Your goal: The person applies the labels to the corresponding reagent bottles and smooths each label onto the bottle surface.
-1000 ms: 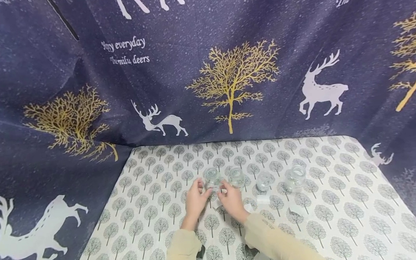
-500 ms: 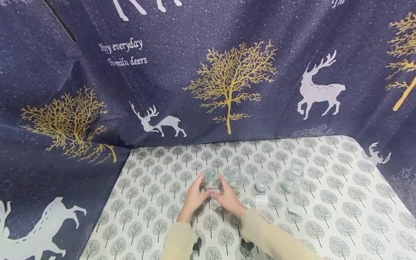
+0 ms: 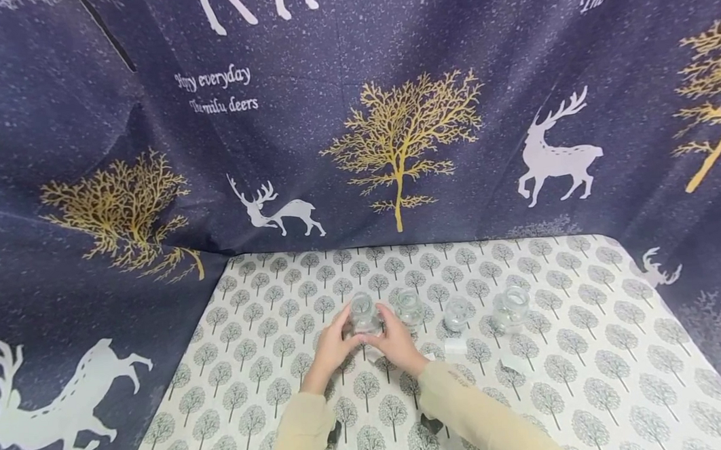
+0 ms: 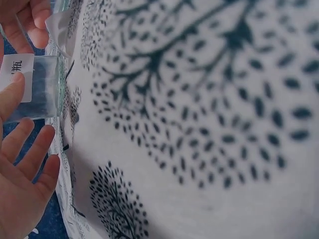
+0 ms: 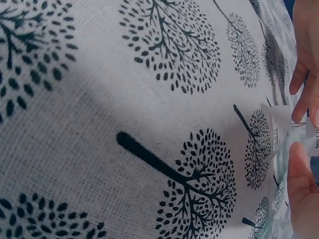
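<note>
A clear glass jar [image 3: 362,308] stands between both hands near the middle of the table. My left hand [image 3: 332,347] grips its left side, and its thumb presses a white label [image 4: 26,87] with dark printed characters against the glass. Its other fingers [image 4: 37,154] are spread beside the jar. From the right, my right hand [image 3: 397,343] holds the same jar, thumb towards the front. The right wrist view catches only the right hand [image 5: 303,194] at its edge, next to part of the jar and label.
To the right stand three more clear glass pieces: a jar [image 3: 410,307], a smaller one [image 3: 457,312] and a larger jar [image 3: 511,307]. White paper slips lie before them, one slip [image 3: 455,346] and another [image 3: 515,364]. A tree-patterned cloth [image 3: 370,415] covers the table.
Both hands have closed in around the jar, their thumbs coming together at its front. The jar appears slightly further left. The other jars have stayed put.
</note>
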The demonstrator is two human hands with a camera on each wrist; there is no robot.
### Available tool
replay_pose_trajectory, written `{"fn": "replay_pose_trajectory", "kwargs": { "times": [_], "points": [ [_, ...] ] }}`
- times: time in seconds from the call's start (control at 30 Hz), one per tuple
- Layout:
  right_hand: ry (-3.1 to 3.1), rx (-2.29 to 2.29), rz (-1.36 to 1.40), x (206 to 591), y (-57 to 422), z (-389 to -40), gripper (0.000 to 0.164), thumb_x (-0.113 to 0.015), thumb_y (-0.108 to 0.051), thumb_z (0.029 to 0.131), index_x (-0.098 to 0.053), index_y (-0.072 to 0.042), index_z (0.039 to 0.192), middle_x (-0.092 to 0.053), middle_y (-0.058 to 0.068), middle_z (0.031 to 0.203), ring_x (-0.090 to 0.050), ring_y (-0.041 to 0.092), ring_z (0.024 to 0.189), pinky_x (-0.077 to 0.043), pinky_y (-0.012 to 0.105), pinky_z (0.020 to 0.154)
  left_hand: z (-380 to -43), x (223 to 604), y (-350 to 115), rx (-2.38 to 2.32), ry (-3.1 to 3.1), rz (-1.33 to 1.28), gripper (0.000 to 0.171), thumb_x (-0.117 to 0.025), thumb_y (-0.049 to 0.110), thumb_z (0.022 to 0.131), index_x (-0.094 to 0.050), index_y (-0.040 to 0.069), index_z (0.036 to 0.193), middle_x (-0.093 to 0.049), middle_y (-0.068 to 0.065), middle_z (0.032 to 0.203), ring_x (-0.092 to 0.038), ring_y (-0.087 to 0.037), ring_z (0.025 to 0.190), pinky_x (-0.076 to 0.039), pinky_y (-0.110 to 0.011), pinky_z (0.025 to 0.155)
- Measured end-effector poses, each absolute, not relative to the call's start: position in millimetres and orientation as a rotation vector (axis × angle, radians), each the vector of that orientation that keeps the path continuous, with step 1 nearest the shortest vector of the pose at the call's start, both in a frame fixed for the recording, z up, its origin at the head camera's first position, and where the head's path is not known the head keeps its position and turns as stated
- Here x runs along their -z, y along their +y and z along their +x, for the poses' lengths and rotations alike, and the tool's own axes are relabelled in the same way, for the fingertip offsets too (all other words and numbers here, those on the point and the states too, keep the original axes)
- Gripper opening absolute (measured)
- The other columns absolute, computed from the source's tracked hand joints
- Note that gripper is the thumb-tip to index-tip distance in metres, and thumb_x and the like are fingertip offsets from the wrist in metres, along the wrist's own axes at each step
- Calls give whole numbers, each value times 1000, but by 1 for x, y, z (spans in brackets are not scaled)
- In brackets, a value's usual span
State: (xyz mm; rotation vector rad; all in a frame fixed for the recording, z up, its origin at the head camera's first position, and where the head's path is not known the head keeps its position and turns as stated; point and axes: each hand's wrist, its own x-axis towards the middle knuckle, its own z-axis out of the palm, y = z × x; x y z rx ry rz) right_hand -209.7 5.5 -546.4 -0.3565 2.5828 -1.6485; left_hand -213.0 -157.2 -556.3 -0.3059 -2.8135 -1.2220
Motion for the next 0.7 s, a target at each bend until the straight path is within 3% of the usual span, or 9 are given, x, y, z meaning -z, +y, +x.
{"fn": "replay_pose_trajectory", "kwargs": {
  "times": [0.13,0.23,0.47,0.57,0.7],
  "points": [
    [2681,1570,-360,551,4,-212,79,-67,-36,72,-31,-5,135,-40,14,134,-41,30,121,-33,45,100,-210,558,-158,1153,-2824,-298,78,-61,46,72,-29,21,138,-58,-10,118,-61,-26,97,-48,-42,84],
    [2727,1513,-354,553,3,-213,77,-67,-34,72,-32,-5,134,-40,13,136,-39,29,123,-32,43,102,-210,559,-158,1124,-2820,-293,77,-60,48,71,-30,21,137,-60,-10,115,-62,-24,94,-48,-42,83],
    [2784,1492,-390,550,3,-212,63,-63,-25,77,-37,-5,131,-48,16,127,-49,30,112,-39,43,96,-211,563,-159,1092,-2763,-293,70,-60,46,73,-36,23,134,-66,-8,103,-64,-20,87,-51,-36,77],
    [2779,1485,-412,550,6,-211,61,-62,-25,78,-37,-8,132,-45,13,131,-48,28,115,-39,40,97,-212,564,-160,1073,-2742,-303,66,-60,42,74,-39,22,133,-67,-7,101,-65,-18,84,-52,-31,73],
    [2764,1479,-433,552,10,-212,59,-59,-24,81,-36,-12,134,-46,10,132,-58,17,88,-46,33,88,-212,562,-162,1051,-2724,-324,62,-60,38,75,-42,20,131,-67,-7,100,-65,-13,70,-52,-27,71]
  ]
}}
